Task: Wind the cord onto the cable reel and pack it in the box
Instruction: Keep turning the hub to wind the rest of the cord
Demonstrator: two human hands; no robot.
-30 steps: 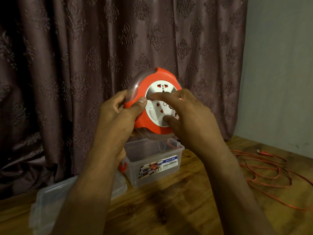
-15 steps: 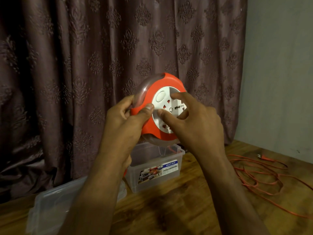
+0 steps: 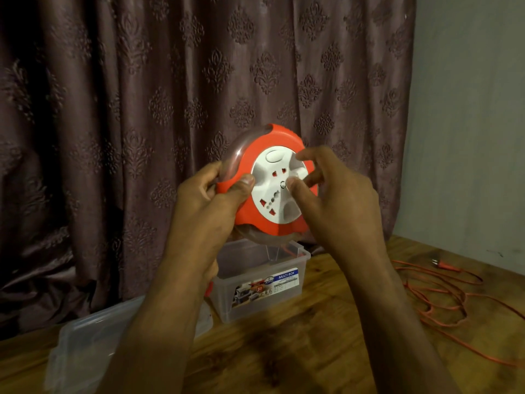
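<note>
Lower left of frame: clear lid (image 3: 93, 345) is lying flat on wooden table (image 3: 284, 359), partly hidden behind the forearm.

Left of centre: left hand (image 3: 210, 203) is gripping cable reel (image 3: 255, 223) by its edge, thumb curled over the orange front, fingers wrapped behind the clear rim. Reel is being held up in mid-frame, face toward the cam, just above the box (image 3: 264, 282), which is sitting open w/ its label facing front.

Right of centre: right hand (image 3: 338, 200) is working the white hub, fingers curled, thumb and fingertips pressing on the dial; whether it's truly pinching a knob I can't tell, fingers are blurred.

Lower right: cord (image 3: 443, 302) is lying in loose loops on the table, plug (image 3: 443, 263) at upper right of the pile; most of it isn't wound yet.

Risks, imo: loops are overlapping, so pulling could be dragging a knot toward the reel mouth and jamming it. Left grip is only on the rim, so hard cranking could be twisting the reel out of the hand, down onto the box. Plug could be whipping across the table as slack runs out.
</note>
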